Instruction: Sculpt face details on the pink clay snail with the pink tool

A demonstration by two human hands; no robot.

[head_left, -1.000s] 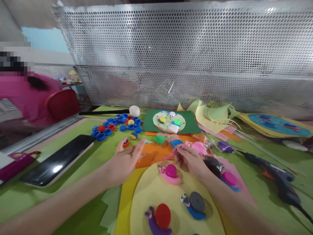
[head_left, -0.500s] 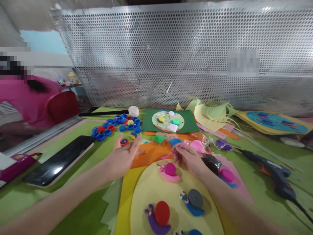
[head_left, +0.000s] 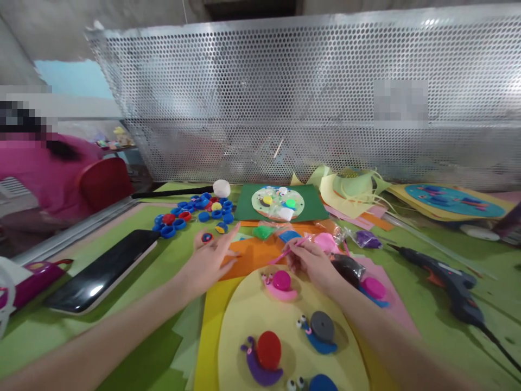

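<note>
My left hand [head_left: 212,258] hovers over the orange sheet [head_left: 254,251] with its fingers spread, holding nothing. Just beyond its fingertips lies a red-rimmed bottle cap [head_left: 207,238]. Pinched in my right hand [head_left: 312,262] is a thin pink modelling tool [head_left: 280,257], its tip pointing left and down. Below my hands lies a pale yellow oval board [head_left: 244,304] bearing clay snails with bottle-cap shells. These include a pink snail [head_left: 280,291], a purple snail [head_left: 260,372] with a red cap and a blue snail [head_left: 321,343] with a grey cap.
Blue and red caps [head_left: 179,224] cluster at the back left, near a black phone [head_left: 103,271]. Bagged clay, including a purple pack [head_left: 366,239], lies beyond my right hand. A glue gun [head_left: 443,282] rests at right. A perforated metal panel [head_left: 285,98] stands behind.
My left hand has shifted slightly, its fingers still spread. My right hand keeps its pinch on the pink tool, almost in place. The view has tilted a little.
</note>
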